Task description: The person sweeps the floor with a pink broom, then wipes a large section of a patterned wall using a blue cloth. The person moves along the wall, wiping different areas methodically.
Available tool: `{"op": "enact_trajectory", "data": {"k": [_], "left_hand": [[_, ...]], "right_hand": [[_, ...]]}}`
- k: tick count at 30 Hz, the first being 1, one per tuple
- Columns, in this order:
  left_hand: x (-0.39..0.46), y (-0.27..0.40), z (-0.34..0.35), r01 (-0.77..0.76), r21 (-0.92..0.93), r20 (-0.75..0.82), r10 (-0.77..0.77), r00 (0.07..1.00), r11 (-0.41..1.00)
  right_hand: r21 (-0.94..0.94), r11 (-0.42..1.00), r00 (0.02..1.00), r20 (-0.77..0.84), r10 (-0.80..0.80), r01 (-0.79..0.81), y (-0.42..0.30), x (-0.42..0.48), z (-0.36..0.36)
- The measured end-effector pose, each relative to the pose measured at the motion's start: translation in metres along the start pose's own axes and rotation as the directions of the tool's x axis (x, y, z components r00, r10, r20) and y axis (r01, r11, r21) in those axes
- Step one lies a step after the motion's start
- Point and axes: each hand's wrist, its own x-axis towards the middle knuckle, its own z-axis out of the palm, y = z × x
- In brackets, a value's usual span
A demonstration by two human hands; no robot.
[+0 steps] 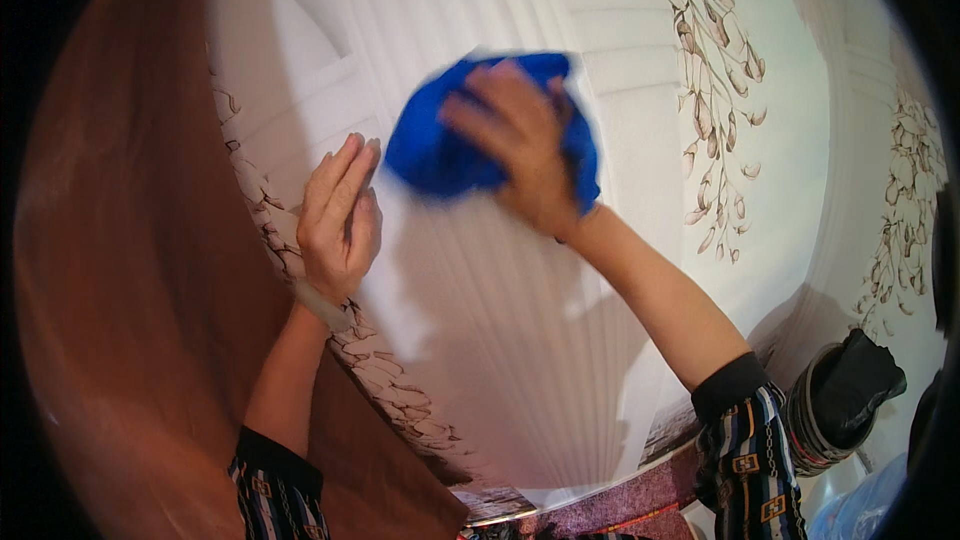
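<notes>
A blue cloth [442, 139] lies bunched against a pale wall covering [487, 300] printed with columns and hanging blossoms. My right hand [529, 154] is spread over the cloth and presses it to that surface; hand and cloth are blurred. To their left, my left hand [337, 217] holds nothing. Its fingers are straight and close together, the thumb lies near them, and it rests against or just off the wall covering; contact cannot be told. A pale band [322, 306] circles the left wrist.
A brown surface [150, 240], perhaps a curtain or panel, runs along the left side. At lower right stands a dark round container [806, 420] with a black item [859, 382] in its mouth. Clear bluish plastic [862, 502] lies below it. Purple fabric [615, 499] borders the wall's bottom.
</notes>
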Motion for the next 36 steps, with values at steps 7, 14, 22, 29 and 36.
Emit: {"op": "enact_trajectory", "data": {"k": [7,14,22,29,36], "left_hand": [[0.003,0.012,0.012,-0.179,0.362,0.205,0.109,0.973,0.915],[0.007,0.047,0.052,-0.243,0.369,0.378,0.094,0.921,0.897],[0.042,0.097,0.127,-0.096,0.422,0.292,-0.035,0.956,0.901],[0.031,0.109,0.15,-0.105,0.494,0.289,-0.049,0.956,0.863],[0.023,0.107,0.153,-0.138,0.54,0.26,-0.009,0.965,0.83]], "right_hand": [[-0.199,0.968,0.981,0.087,0.171,-0.151,-0.011,-0.056,-0.004],[-0.045,0.807,0.775,0.316,-0.548,0.589,0.008,-0.115,-0.023],[-0.291,0.581,0.649,-0.388,0.654,-0.76,0.094,-0.076,-0.069],[-0.314,0.946,0.906,0.372,0.201,-0.081,0.026,-0.186,-0.083],[-0.409,0.909,0.899,0.424,0.109,0.083,0.095,-0.177,-0.12]]}}
